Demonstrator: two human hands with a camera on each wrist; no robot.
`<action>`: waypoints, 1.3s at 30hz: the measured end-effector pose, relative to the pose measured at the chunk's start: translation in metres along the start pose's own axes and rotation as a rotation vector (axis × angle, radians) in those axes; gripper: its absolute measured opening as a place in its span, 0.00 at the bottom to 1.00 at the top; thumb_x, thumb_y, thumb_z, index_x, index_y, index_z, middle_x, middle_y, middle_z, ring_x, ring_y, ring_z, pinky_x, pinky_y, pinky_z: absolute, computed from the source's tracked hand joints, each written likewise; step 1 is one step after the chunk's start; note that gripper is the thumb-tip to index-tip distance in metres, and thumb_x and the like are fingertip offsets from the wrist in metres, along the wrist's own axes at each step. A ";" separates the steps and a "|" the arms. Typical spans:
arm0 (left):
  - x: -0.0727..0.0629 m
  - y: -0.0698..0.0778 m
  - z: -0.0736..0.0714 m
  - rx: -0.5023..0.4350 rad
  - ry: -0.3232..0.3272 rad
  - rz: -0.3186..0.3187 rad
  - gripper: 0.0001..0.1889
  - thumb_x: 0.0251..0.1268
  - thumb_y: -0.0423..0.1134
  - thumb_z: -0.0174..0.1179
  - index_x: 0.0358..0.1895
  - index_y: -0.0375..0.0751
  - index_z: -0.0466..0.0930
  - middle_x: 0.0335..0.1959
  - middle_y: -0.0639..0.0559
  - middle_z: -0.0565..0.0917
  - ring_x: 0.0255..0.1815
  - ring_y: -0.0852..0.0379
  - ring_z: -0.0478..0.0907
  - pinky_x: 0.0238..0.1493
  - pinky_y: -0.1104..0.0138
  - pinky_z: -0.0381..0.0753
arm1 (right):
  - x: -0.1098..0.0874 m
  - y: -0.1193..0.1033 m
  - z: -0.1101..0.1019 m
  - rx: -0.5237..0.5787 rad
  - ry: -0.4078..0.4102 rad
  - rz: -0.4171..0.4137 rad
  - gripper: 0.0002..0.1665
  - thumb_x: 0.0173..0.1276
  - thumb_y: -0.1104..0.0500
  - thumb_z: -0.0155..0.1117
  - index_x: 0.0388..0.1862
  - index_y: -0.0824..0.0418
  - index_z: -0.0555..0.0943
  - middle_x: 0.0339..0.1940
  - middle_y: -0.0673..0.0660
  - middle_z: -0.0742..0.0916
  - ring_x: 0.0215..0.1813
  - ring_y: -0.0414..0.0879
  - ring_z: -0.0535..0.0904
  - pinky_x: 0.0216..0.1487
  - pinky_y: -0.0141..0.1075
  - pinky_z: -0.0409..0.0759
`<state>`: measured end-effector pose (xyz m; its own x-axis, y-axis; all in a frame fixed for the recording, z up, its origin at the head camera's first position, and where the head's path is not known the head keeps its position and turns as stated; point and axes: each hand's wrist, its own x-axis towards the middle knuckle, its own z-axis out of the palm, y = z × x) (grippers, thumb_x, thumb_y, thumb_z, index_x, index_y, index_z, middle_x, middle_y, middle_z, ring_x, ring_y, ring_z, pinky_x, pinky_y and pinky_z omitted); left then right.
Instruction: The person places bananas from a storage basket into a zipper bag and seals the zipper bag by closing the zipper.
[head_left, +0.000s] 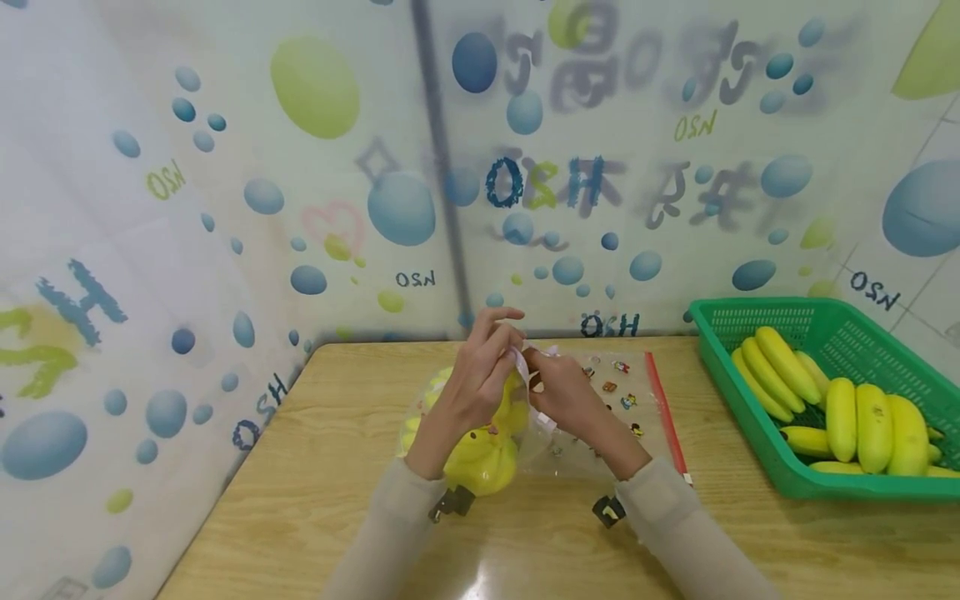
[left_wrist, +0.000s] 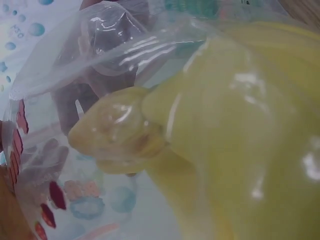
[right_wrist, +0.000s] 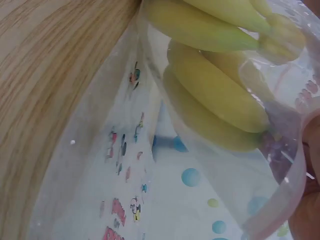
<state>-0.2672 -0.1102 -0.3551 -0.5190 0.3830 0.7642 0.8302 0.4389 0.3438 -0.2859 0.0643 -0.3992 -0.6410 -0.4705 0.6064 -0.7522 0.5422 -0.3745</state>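
Observation:
A clear plastic bag (right_wrist: 282,202) with bananas (right_wrist: 215,90) inside stands upright on the table, its mouth gathered at the top. My left hand (head_left: 480,371) grips the bag's mouth from the left, fingers bent over the pale twisted edge. From the right, my right hand (head_left: 566,396) pinches the same edge, close to the left fingertips. Through the film in the left wrist view, the bunch's stem end (left_wrist: 117,125) shows. Under and behind my right forearm lies a flat clear zip bag (head_left: 652,442) with small cartoon prints and a red closure strip.
A green plastic basket (head_left: 757,454) holding several more bananas (head_left: 873,425) stands at the table's right. The wooden table (head_left: 300,483) meets a wall (head_left: 345,292) covered with a bubble-patterned sheet at the back and left.

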 end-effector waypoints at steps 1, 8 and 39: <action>0.000 0.000 0.000 0.001 0.002 0.003 0.13 0.74 0.35 0.38 0.37 0.41 0.75 0.66 0.43 0.72 0.48 0.49 0.82 0.39 0.64 0.77 | 0.000 0.001 0.000 -0.004 0.007 -0.012 0.25 0.55 0.76 0.73 0.52 0.64 0.80 0.37 0.59 0.89 0.34 0.49 0.89 0.37 0.35 0.88; 0.002 0.001 0.000 0.000 0.005 0.014 0.13 0.75 0.35 0.38 0.37 0.42 0.75 0.66 0.43 0.73 0.45 0.50 0.81 0.38 0.65 0.77 | -0.001 0.005 -0.002 -0.024 0.043 -0.094 0.24 0.55 0.78 0.71 0.51 0.64 0.80 0.37 0.59 0.90 0.33 0.50 0.89 0.37 0.38 0.87; 0.000 -0.007 -0.005 0.003 0.007 -0.066 0.13 0.72 0.34 0.38 0.37 0.42 0.75 0.64 0.44 0.74 0.44 0.52 0.79 0.44 0.60 0.79 | 0.003 0.003 -0.013 0.067 -0.158 -0.082 0.11 0.73 0.72 0.59 0.42 0.63 0.88 0.28 0.56 0.89 0.25 0.41 0.77 0.34 0.32 0.78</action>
<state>-0.2717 -0.1178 -0.3547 -0.5708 0.3472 0.7440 0.7937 0.4655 0.3917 -0.2886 0.0734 -0.3896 -0.5893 -0.6175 0.5210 -0.8079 0.4527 -0.3773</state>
